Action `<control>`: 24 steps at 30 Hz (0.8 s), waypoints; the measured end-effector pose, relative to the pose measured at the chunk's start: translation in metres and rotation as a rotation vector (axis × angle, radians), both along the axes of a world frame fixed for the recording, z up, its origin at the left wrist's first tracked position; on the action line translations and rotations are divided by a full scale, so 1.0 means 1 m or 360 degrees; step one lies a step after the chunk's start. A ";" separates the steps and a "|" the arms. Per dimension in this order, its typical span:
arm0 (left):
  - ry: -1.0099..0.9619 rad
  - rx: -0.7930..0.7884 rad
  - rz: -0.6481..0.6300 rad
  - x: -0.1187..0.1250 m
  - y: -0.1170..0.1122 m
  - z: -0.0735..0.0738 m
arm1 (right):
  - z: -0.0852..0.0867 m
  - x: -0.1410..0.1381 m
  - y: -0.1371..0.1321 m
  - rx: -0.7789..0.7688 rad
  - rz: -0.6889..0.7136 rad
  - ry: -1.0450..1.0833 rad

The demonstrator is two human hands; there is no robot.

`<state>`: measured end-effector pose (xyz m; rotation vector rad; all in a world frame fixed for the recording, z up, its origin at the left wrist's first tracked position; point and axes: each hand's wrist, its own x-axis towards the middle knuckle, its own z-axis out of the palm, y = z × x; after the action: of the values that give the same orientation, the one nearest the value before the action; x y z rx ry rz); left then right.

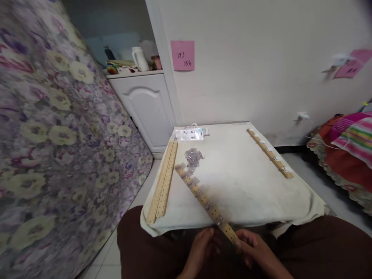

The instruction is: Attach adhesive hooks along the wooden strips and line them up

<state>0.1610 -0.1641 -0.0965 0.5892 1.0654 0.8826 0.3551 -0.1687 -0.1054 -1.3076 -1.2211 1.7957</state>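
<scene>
My right hand (pixel 250 248) grips the near end of a long wooden strip (pixel 213 211) with holes, thumb and fingers closed round it. The strip slants up and left over the table, with several small clear or metallic pieces along it. My left hand (pixel 202 244) is just left of the strip's near end, fingers loosely curled and apart, seemingly holding nothing; its lower fingers are blurred. By the strip's far end, a pile of small shiny parts (pixel 192 158) lies on the cloth. Two bare perforated wooden strips (pixel 164 180) lie side by side at the left.
A pale cloth covers the table (pixel 232 166). At its right edge lies a wooden strip (pixel 270 155) with several white pieces. A clear plastic package (pixel 188 135) sits at the back left. A floral curtain (pixel 58 139) hangs left; a white cabinet (pixel 145 104) stands behind.
</scene>
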 end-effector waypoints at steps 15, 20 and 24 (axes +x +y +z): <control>-0.0081 -0.0132 0.0083 -0.013 0.001 -0.038 | 0.001 -0.004 -0.003 0.0207 0.0016 0.0054; -0.0094 -0.0110 0.0037 -0.015 0.001 -0.037 | 0.012 -0.002 -0.005 0.0172 -0.0017 0.0141; -0.0031 -0.0096 -0.0073 -0.019 0.005 -0.024 | 0.024 0.002 -0.003 0.0138 -0.0119 0.0294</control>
<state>0.1418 -0.1590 -0.1202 0.5515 1.0531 0.8119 0.3574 -0.1719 -0.0810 -1.0986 -1.1212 1.7477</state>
